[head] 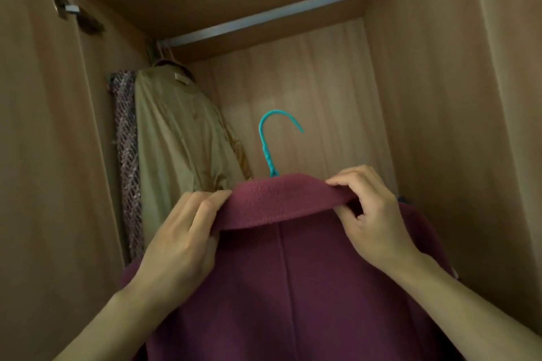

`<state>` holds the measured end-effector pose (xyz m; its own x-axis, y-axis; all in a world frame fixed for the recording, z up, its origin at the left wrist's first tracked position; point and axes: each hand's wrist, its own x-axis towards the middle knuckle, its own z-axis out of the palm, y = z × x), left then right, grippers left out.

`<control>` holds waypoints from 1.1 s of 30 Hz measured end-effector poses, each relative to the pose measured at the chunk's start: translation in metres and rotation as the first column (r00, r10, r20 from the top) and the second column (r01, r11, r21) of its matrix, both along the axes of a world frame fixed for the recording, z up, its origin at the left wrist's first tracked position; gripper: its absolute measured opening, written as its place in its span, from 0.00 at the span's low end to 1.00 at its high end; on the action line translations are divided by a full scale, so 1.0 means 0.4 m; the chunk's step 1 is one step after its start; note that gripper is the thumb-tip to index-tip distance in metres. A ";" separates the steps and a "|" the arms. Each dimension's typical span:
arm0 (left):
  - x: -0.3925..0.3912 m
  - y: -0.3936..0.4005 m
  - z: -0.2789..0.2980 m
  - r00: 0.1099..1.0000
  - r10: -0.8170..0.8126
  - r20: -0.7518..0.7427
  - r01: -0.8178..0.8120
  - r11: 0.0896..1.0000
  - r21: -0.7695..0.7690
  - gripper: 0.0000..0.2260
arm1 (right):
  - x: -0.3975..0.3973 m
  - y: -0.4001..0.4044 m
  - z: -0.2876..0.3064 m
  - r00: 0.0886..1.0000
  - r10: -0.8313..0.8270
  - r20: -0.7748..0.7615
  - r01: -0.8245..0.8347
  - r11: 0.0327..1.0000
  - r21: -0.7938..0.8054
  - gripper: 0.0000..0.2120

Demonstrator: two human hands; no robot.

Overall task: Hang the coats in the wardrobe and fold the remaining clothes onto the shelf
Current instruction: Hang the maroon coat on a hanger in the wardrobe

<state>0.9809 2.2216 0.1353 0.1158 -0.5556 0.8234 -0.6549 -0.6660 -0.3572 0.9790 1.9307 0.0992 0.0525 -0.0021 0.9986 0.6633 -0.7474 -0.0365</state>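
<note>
I am looking up into the wardrobe (pixel 425 126), its pale wood walls closing in on both sides and a metal rail (pixel 275 13) running across under the top board. The plum coat (pixel 293 287) fills the lower middle of my view, held up in front of the open compartment, well below the rail; its cloth is thick and felt-like, with a straight seam down the back and a broad collar (pixel 281 199) folded over at the top. At the far left of the rail hangs a beige coat (pixel 176 141), with a purple woven garment (pixel 127 155) just beside it against the side wall. My left hand (pixel 181 237) grips the left end of the collar, fingers curled over its edge. My right hand (pixel 372 214) pinches the right end, fingers bent round the fold. A teal hanger hook (pixel 272 138) rises from behind the collar, free of the rail.
</note>
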 end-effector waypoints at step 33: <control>0.513 -0.046 0.364 0.752 0.510 0.417 -0.508 0.852 -0.127 0.12 | 0.860 0.045 0.426 0.906 0.341 0.252 -0.326 0.940 -0.100 0.14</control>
<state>1.1859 2.2033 0.2810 0.0235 -0.5103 0.8597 -0.0042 -0.8599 -0.5104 1.3231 1.9488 0.2694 -0.2220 0.0241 0.9747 0.8545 -0.4767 0.2064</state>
